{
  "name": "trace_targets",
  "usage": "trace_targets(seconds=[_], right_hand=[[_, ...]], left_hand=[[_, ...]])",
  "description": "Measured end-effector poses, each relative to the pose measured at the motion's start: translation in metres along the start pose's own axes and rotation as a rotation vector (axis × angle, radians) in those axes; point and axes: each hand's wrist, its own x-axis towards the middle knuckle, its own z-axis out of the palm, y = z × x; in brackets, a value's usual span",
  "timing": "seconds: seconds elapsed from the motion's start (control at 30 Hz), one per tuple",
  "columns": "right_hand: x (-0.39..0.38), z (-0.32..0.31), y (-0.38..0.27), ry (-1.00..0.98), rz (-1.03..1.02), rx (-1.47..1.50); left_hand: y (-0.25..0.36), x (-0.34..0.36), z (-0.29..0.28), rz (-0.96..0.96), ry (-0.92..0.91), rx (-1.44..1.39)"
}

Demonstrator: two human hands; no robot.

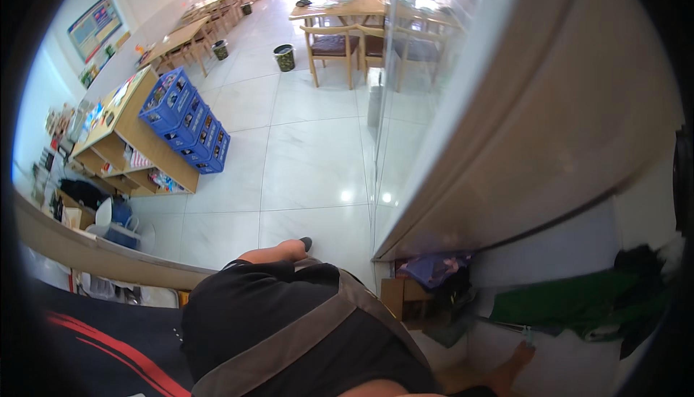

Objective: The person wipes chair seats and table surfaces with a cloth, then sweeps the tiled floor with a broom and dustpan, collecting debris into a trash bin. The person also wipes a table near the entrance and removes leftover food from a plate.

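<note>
At the lower right, my right hand [523, 352] reaches out with its fingers closed around a small pale blue-green thing [529, 335]; its kind is too small to make out. Just beyond lies or hangs a dark green cloth [571, 299], with thin pale hanger-like rods [506, 322] along its lower edge. My black shirt [267, 310] and a grey-brown apron strap [282, 343] fill the lower middle. My left hand does not show.
A cardboard box [403, 299] and a purple bag [431, 270] sit by the glass door [405, 108]. Stacked blue bottle crates [191, 126] stand beside a wooden shelf unit [155, 155]. Beyond are wooden tables [354, 8], chairs [332, 44] and a bin [285, 57].
</note>
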Motion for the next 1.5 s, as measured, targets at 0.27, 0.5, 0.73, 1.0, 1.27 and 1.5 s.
trace_targets(seconds=[0.27, 0.5, 0.73, 1.0, 1.27, 1.5], right_hand=[[-0.154, -0.006, -0.142, 0.296, -0.018, 0.31], [-0.375, -0.004, -0.395, -0.238, -0.584, 0.444], [-0.522, -0.007, -0.569, -0.819, -0.868, 0.333], [-0.565, 0.047, -0.678, -1.083, -0.877, -0.034], [-0.557, 0.079, -0.871, -1.221, -0.969, -0.265], [-0.649, 0.013, -1.181, -1.197, -1.193, 0.233]], left_hand=[[-0.066, 0.066, 0.012, 0.057, 0.022, -0.197], [-0.171, 0.149, 0.005, 0.149, -0.132, -0.195], [-0.248, 0.185, -0.107, -0.107, -0.268, -0.539], [-0.225, 0.252, -0.233, 0.099, -0.138, -0.943], [-0.419, 0.283, -0.224, -0.209, 0.068, -0.78], [-0.444, 0.242, -0.21, -0.603, 0.178, -1.11]])
